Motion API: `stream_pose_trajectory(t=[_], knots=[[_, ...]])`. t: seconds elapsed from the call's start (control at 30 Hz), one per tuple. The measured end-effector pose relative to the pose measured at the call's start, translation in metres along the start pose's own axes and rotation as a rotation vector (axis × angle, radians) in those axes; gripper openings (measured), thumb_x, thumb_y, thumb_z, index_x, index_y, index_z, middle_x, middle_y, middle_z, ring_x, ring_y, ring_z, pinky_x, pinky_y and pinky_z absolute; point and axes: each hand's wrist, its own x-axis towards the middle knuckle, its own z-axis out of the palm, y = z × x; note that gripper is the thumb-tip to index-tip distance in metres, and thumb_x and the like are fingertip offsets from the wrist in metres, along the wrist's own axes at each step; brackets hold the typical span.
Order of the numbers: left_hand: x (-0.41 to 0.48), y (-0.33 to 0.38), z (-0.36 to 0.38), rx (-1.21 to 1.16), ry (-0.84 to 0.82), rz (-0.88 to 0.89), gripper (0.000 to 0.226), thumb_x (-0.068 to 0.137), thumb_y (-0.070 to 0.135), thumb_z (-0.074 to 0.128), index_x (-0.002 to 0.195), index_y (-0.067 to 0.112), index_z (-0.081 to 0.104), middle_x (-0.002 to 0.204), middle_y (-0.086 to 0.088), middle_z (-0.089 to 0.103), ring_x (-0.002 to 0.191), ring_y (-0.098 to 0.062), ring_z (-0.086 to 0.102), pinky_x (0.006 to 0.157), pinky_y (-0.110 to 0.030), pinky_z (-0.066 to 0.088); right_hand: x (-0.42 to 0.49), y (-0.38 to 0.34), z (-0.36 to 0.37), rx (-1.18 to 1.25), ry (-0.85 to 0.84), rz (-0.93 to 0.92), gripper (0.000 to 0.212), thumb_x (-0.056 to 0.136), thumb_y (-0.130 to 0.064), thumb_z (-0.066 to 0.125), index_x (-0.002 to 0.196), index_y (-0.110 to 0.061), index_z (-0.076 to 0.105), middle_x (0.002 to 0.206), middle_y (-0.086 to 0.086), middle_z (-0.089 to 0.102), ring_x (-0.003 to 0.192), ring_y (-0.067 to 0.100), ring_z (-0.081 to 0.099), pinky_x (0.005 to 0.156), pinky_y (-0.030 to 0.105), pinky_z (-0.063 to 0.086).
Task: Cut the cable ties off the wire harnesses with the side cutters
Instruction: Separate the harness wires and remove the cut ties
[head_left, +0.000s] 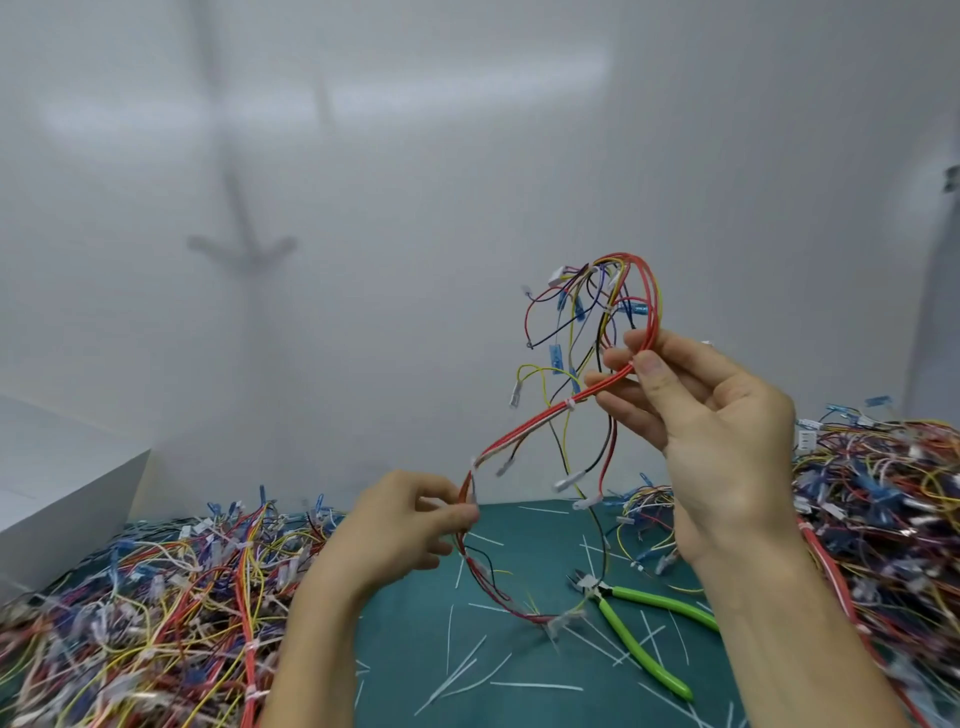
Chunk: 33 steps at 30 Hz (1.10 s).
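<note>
While my right hand (717, 426) pinches the wire harness (524, 426) up high, my left hand (410, 525) pinches its lower stretch above the desk (415, 665). The side cutters (639, 623) lie toward the desk's right edge.

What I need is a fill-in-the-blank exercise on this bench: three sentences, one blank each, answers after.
The side cutters have ___ handles. They lie on the teal mat, held by ___ hand. The left hand pinches the wire harness ___ than the right hand does.
Missing: green; neither; lower.
</note>
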Motion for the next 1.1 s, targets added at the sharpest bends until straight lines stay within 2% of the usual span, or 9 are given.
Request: stream_pose_trajectory(t=[0.23,0.53,0.63,0.7,0.77,0.83,0.9,1.0,1.1], knots=[[-0.005,0.011,-0.007,-0.358,0.214,0.051,0.016,0.095,0.019,0.061,0.090,0.013,0.075,0.083,-0.012,0.077,0.071,-0.028,0.075,0.056,-0.021,0.057,-0.001,0.002,0.003,0.006,-0.016,0.015,0.019,0.097,0.000,0.055,0.099,-0.010,0.071,0.085,0.007,0.077,0.078,0.023,0.076,0.067,0.023,0.059],[-0.011,0.021,-0.009,-0.580,0.148,0.128,0.018,0.097,0.013,0.055,0.102,0.014,0.072,0.089,-0.015,0.077,0.077,-0.030,0.075,0.061,-0.021,0.060,-0.002,0.000,0.003,0.009,-0.025,0.008,0.020,0.098,0.000,0.054,0.098,-0.010,0.070,0.084,0.006,0.077,0.078,0.022,0.076,0.067,0.022,0.059],[-0.009,0.013,-0.009,-0.380,0.060,0.085,0.025,0.100,0.006,0.051,0.106,0.020,0.072,0.095,-0.005,0.078,0.084,-0.020,0.075,0.066,-0.019,0.058,-0.001,-0.002,0.001,-0.009,-0.027,-0.015,0.020,0.098,0.000,0.054,0.098,-0.012,0.071,0.086,0.007,0.077,0.079,0.023,0.076,0.067,0.023,0.059],[-0.007,0.006,-0.008,-0.120,0.010,0.029,0.033,0.101,0.002,0.046,0.109,0.023,0.071,0.102,0.003,0.077,0.090,-0.013,0.072,0.077,-0.022,0.053,0.000,-0.003,-0.001,-0.027,-0.031,-0.037,0.020,0.098,-0.001,0.055,0.098,-0.013,0.071,0.087,0.006,0.077,0.079,0.023,0.076,0.067,0.023,0.059],[-0.002,0.003,-0.005,0.067,0.054,0.017,0.036,0.101,0.002,0.043,0.121,0.021,0.067,0.114,0.003,0.073,0.100,-0.012,0.064,0.089,-0.026,0.048,0.001,-0.003,-0.003,-0.054,-0.035,-0.054,0.020,0.097,-0.002,0.056,0.097,-0.014,0.072,0.086,0.004,0.077,0.078,0.022,0.076,0.065,0.022,0.058],[0.002,0.005,-0.003,0.061,0.203,0.053,0.033,0.101,0.009,0.047,0.130,0.015,0.061,0.124,0.000,0.067,0.113,-0.013,0.060,0.103,-0.032,0.045,0.002,-0.004,-0.005,-0.069,-0.042,-0.058,0.020,0.097,-0.003,0.056,0.098,-0.015,0.072,0.087,0.003,0.077,0.078,0.022,0.076,0.065,0.022,0.058],[0.002,0.012,-0.003,-0.149,0.311,0.110,0.031,0.101,0.022,0.050,0.129,0.014,0.063,0.121,0.003,0.069,0.114,-0.011,0.062,0.100,-0.034,0.049,0.002,-0.004,-0.007,-0.087,-0.061,-0.052,0.020,0.098,-0.004,0.056,0.097,-0.016,0.072,0.087,0.003,0.077,0.077,0.021,0.076,0.065,0.021,0.058],[-0.005,0.024,-0.003,-0.400,0.220,0.148,0.036,0.100,0.042,0.044,0.119,0.020,0.066,0.111,0.008,0.074,0.105,-0.004,0.067,0.092,-0.025,0.052,0.001,-0.003,-0.007,-0.122,-0.123,-0.017,0.022,0.097,-0.004,0.057,0.095,-0.019,0.073,0.084,0.001,0.077,0.074,0.018,0.075,0.063,0.019,0.057],[-0.015,0.036,-0.001,-0.524,0.092,0.166,0.047,0.090,0.053,0.046,0.112,0.018,0.068,0.109,0.003,0.075,0.106,-0.011,0.069,0.093,-0.033,0.052,-0.001,0.000,-0.003,-0.187,-0.240,0.036,0.024,0.096,0.000,0.057,0.093,-0.018,0.072,0.082,0.001,0.077,0.071,0.019,0.075,0.061,0.020,0.057]])
